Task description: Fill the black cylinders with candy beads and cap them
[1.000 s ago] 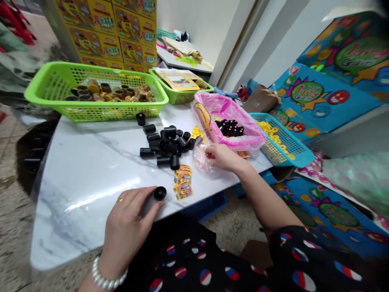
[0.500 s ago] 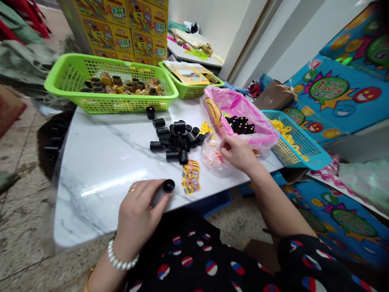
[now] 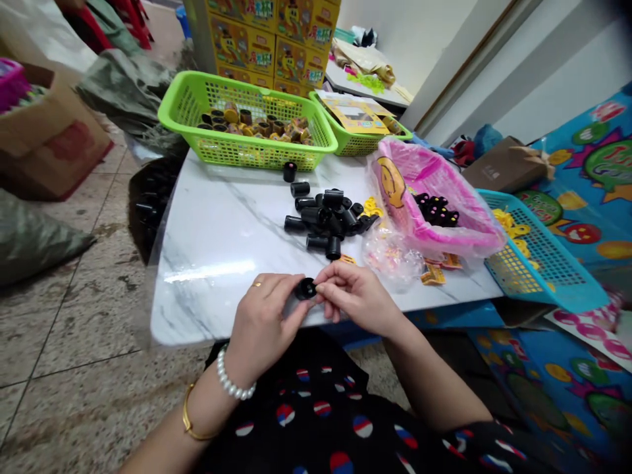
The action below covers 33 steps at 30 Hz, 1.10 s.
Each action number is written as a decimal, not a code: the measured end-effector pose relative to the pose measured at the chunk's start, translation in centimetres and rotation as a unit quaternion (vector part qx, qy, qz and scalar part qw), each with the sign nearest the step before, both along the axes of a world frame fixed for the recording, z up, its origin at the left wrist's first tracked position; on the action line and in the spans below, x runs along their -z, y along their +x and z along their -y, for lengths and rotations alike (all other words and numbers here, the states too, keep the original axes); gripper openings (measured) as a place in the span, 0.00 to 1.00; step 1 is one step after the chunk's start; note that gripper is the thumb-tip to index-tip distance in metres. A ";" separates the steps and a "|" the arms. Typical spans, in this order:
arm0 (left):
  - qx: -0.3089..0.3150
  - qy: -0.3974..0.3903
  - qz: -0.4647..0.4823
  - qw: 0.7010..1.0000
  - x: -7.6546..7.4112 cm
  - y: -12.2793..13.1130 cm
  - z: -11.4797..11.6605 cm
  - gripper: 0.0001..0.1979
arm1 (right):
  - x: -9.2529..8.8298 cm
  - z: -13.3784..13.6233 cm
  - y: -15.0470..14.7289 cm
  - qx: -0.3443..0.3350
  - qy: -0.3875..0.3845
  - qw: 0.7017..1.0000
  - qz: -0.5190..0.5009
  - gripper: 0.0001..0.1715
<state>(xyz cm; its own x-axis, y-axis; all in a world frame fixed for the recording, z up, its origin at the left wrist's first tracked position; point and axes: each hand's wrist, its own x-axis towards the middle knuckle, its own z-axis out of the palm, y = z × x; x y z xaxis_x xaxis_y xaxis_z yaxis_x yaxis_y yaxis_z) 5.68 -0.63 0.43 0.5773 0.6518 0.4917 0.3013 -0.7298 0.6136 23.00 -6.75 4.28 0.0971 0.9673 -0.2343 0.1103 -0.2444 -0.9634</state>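
My left hand (image 3: 266, 319) is wrapped around a small black plastic cup (image 3: 307, 288), its open end tilted up toward me. My right hand (image 3: 355, 296) touches the cup's rim, thumb and fingertips pinched together; whatever they hold is too small to make out. Beyond my hands lies a heap of similar black cups (image 3: 326, 214), with a few yellow rings (image 3: 371, 207) beside it. A clear plastic bag (image 3: 392, 253) of small pinkish pieces sits right of my right hand. Yellow printed cards (image 3: 433, 273) lie near that bag, and other cards are mostly hidden behind my right hand.
A green basket (image 3: 257, 153) of finished-looking cups stands at the back, with a second green basket (image 3: 345, 141) beside it. To the right are a pink lined basket (image 3: 459, 237) with black pieces and a blue basket (image 3: 548, 263) with yellow parts. Yellow boxes (image 3: 269, 49) are stacked behind.
My right hand has moved left from the clear bag to the rim of the black cup. My left hand still holds the cup. The view has swung to the left.
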 end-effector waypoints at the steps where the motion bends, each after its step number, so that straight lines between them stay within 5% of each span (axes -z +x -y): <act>1: 0.000 -0.005 0.006 1.000 0.0 0.0 0.0 0.13 | 0.0 -0.1 0.2 0.009 -0.003 1.000 0.010 0.10; 7: 0.004 -0.014 0.005 1.000 0.2 0.1 -0.1 0.12 | 0.0 -0.7 0.4 0.026 0.045 0.993 0.107 0.07; 16: 0.008 -0.029 0.005 1.000 0.2 0.1 0.0 0.12 | 0.4 -1.4 -1.0 0.070 -0.069 0.995 -0.010 0.11; 25: 0.013 -0.027 -0.002 1.000 0.5 0.0 -0.2 0.12 | 0.9 -1.5 0.6 0.013 -0.092 0.990 -0.107 0.17; 33: 0.019 -0.073 -0.022 0.997 -0.7 -0.2 -0.4 0.16 | 1.2 -1.3 0.7 0.030 -0.075 0.988 -0.134 0.15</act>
